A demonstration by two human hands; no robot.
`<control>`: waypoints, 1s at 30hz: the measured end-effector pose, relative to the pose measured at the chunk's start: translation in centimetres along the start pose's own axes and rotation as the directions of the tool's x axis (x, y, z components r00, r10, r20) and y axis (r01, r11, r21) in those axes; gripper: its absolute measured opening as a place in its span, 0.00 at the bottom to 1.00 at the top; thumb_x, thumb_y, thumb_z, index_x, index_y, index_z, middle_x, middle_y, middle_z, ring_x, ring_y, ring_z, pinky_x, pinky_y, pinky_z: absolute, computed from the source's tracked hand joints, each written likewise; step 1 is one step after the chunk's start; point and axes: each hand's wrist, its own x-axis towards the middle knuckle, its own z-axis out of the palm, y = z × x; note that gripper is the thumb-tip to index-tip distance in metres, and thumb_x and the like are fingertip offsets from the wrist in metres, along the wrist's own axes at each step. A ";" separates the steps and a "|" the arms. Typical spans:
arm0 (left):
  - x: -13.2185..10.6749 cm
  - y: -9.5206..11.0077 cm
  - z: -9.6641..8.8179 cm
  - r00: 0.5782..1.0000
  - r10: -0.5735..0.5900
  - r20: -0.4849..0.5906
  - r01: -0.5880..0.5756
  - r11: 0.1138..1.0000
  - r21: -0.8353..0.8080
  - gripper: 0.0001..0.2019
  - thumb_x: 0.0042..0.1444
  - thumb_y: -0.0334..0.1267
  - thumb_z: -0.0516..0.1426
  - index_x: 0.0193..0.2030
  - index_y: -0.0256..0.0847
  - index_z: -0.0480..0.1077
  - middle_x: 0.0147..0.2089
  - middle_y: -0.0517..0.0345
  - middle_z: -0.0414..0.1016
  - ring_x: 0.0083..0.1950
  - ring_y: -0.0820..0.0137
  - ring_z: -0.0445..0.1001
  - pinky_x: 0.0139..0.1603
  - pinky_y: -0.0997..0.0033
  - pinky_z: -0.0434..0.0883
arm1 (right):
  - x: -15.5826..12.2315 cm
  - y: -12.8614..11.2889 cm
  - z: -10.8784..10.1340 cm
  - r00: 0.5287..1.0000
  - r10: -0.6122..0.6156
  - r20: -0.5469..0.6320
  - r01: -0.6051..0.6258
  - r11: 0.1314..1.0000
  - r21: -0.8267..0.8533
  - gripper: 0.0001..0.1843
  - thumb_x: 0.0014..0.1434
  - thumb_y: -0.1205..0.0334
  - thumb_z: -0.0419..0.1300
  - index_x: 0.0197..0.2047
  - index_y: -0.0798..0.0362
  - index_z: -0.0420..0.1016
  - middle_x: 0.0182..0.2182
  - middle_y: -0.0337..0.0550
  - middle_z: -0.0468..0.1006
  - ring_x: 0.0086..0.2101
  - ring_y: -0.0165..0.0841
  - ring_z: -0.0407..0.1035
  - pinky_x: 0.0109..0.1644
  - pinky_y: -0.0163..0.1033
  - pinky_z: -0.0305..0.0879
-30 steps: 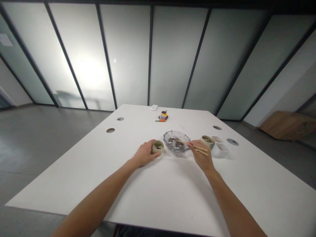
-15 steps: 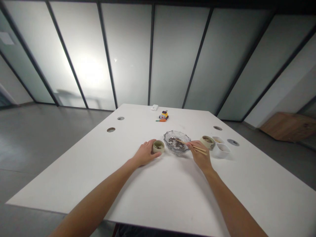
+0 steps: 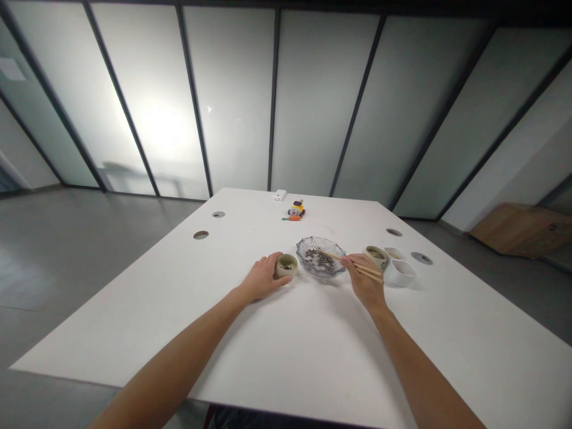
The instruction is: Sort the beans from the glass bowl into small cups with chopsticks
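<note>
My left hand [image 3: 265,277] is wrapped round a small pale green cup [image 3: 286,272] that stands upright on the table. A few dark bits lie inside the cup. In my right hand [image 3: 364,280] is a pair of wooden chopsticks [image 3: 367,271], their tips reaching into a clear cut-glass bowl [image 3: 320,274]. Small dark pieces [image 3: 326,261] are scattered over the bottom of that bowl, too small to name. Whether the tips pinch a piece cannot be made out. The bowl sits between my two hands, just right of the cup.
Beyond my right hand stand a second green cup [image 3: 374,255] and two white cups [image 3: 401,273]. A toy car [image 3: 297,208], a toy carrot [image 3: 292,218] and a white box-like object [image 3: 279,195] lie farther back. Round holes [image 3: 201,235] pierce the white table [image 3: 179,298].
My right hand and the chopsticks have shifted slightly to the right. My left hand and the cup have stayed in place.
</note>
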 end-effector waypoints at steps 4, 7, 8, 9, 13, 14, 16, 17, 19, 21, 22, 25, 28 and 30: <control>0.1 0.0 0.0 1.000 -0.011 0.009 0.011 1.000 0.002 0.32 0.64 0.52 0.65 0.71 0.47 0.66 0.65 0.44 0.78 0.63 0.46 0.77 0.65 0.45 0.73 | 0.2 -0.8 0.0 0.995 0.094 -0.032 -0.089 0.987 0.134 0.23 0.69 0.37 0.63 0.36 0.47 0.83 0.35 0.48 0.84 0.38 0.44 0.79 0.49 0.56 0.79; 0.0 0.2 -0.1 1.000 -0.014 0.013 0.014 1.000 -0.001 0.32 0.64 0.51 0.66 0.71 0.47 0.65 0.66 0.45 0.77 0.64 0.46 0.76 0.66 0.45 0.72 | 0.1 -2.0 0.4 0.969 0.248 -0.012 -0.219 0.879 0.423 0.21 0.68 0.38 0.66 0.38 0.48 0.83 0.38 0.47 0.84 0.38 0.43 0.81 0.47 0.57 0.84; 0.0 0.3 -0.2 1.000 -0.010 0.014 0.010 1.000 -0.001 0.32 0.64 0.51 0.66 0.71 0.47 0.65 0.66 0.45 0.77 0.64 0.46 0.76 0.65 0.46 0.72 | 0.1 -2.5 0.5 0.960 0.280 0.015 -0.250 0.831 0.497 0.21 0.67 0.37 0.68 0.37 0.48 0.82 0.38 0.47 0.84 0.38 0.43 0.82 0.48 0.57 0.85; 0.0 0.4 -0.2 1.000 -0.005 0.015 0.005 1.000 -0.001 0.32 0.64 0.51 0.66 0.71 0.46 0.65 0.66 0.45 0.77 0.64 0.46 0.76 0.65 0.46 0.73 | 0.0 -3.0 0.7 0.953 0.297 0.054 -0.278 0.792 0.543 0.22 0.65 0.37 0.69 0.36 0.48 0.83 0.37 0.46 0.84 0.38 0.43 0.82 0.48 0.57 0.86; -0.2 0.6 -0.4 1.000 0.003 0.004 -0.003 1.000 0.005 0.30 0.65 0.51 0.65 0.69 0.46 0.66 0.64 0.46 0.79 0.62 0.47 0.78 0.63 0.47 0.74 | -0.3 -4.5 1.1 0.924 0.322 0.209 -0.382 0.736 0.558 0.23 0.60 0.35 0.73 0.35 0.48 0.84 0.36 0.44 0.84 0.37 0.42 0.83 0.48 0.55 0.86; -0.2 0.6 -0.4 1.000 0.002 0.001 -0.002 1.000 0.005 0.29 0.65 0.50 0.65 0.69 0.46 0.67 0.63 0.46 0.79 0.62 0.47 0.78 0.62 0.48 0.74 | -0.3 -4.6 1.1 0.919 0.329 0.216 -0.393 0.741 0.544 0.24 0.59 0.34 0.73 0.35 0.49 0.84 0.36 0.44 0.85 0.37 0.43 0.83 0.47 0.54 0.86; -0.2 0.6 -0.4 1.000 -0.005 0.001 0.005 1.000 0.005 0.30 0.65 0.50 0.65 0.70 0.47 0.66 0.64 0.46 0.79 0.62 0.47 0.78 0.63 0.47 0.74 | -0.2 -4.3 1.0 0.926 0.335 0.176 -0.377 0.776 0.506 0.26 0.60 0.32 0.71 0.36 0.48 0.84 0.36 0.45 0.85 0.36 0.43 0.83 0.45 0.54 0.85; -0.2 0.5 -0.4 1.000 -0.010 0.003 0.010 1.000 0.005 0.30 0.64 0.50 0.66 0.70 0.47 0.66 0.64 0.46 0.79 0.63 0.47 0.78 0.64 0.47 0.73 | -0.1 -4.1 0.8 0.937 0.326 0.129 -0.347 0.813 0.468 0.26 0.62 0.31 0.69 0.36 0.48 0.84 0.35 0.46 0.85 0.36 0.44 0.83 0.45 0.54 0.85; -0.2 0.4 -0.4 1.000 -0.022 0.010 0.022 1.000 0.007 0.32 0.64 0.50 0.66 0.71 0.46 0.66 0.65 0.45 0.78 0.64 0.46 0.77 0.66 0.46 0.73 | 0.1 -3.3 0.3 0.966 0.257 0.007 -0.245 0.911 0.332 0.26 0.66 0.32 0.65 0.37 0.48 0.83 0.34 0.46 0.84 0.36 0.43 0.81 0.45 0.53 0.82; -0.1 0.3 -0.3 1.000 -0.027 0.015 0.027 1.000 0.009 0.32 0.64 0.50 0.66 0.72 0.46 0.65 0.65 0.45 0.78 0.64 0.46 0.77 0.66 0.46 0.72 | 0.4 -2.5 -0.3 0.991 0.112 -0.073 -0.102 0.987 0.126 0.26 0.68 0.34 0.64 0.35 0.48 0.83 0.33 0.46 0.84 0.36 0.43 0.79 0.46 0.52 0.79; -0.1 0.2 -0.2 1.000 -0.025 0.016 0.025 1.000 0.009 0.32 0.64 0.50 0.66 0.72 0.46 0.65 0.65 0.45 0.78 0.64 0.46 0.77 0.66 0.46 0.72 | 0.4 -2.2 -0.5 0.996 0.041 -0.083 -0.036 0.998 0.053 0.25 0.70 0.35 0.63 0.35 0.48 0.83 0.32 0.46 0.84 0.37 0.42 0.78 0.46 0.51 0.78; 0.0 0.0 0.0 1.000 -0.010 0.006 0.010 1.000 0.000 0.32 0.64 0.50 0.66 0.71 0.46 0.66 0.64 0.45 0.79 0.64 0.46 0.77 0.66 0.46 0.72 | 0.4 -1.1 -0.6 0.995 -0.094 -0.039 0.093 0.995 -0.022 0.24 0.73 0.38 0.60 0.36 0.48 0.83 0.33 0.46 0.85 0.37 0.41 0.78 0.45 0.49 0.76; 0.1 -0.2 0.1 1.000 -0.004 -0.005 0.004 1.000 -0.011 0.32 0.63 0.50 0.66 0.71 0.46 0.66 0.65 0.45 0.79 0.64 0.46 0.77 0.66 0.46 0.73 | 0.2 -0.3 -0.3 0.993 -0.120 0.013 0.120 0.993 -0.010 0.23 0.74 0.40 0.60 0.37 0.48 0.83 0.34 0.46 0.85 0.37 0.41 0.78 0.44 0.48 0.75; 0.1 -0.2 0.1 1.000 -0.005 -0.002 0.005 1.000 -0.008 0.32 0.63 0.50 0.66 0.71 0.46 0.66 0.65 0.44 0.79 0.64 0.46 0.77 0.65 0.46 0.73 | 0.1 0.1 0.1 0.993 -0.113 0.032 0.113 0.994 -0.001 0.25 0.74 0.38 0.59 0.37 0.48 0.83 0.34 0.46 0.85 0.36 0.41 0.78 0.43 0.48 0.75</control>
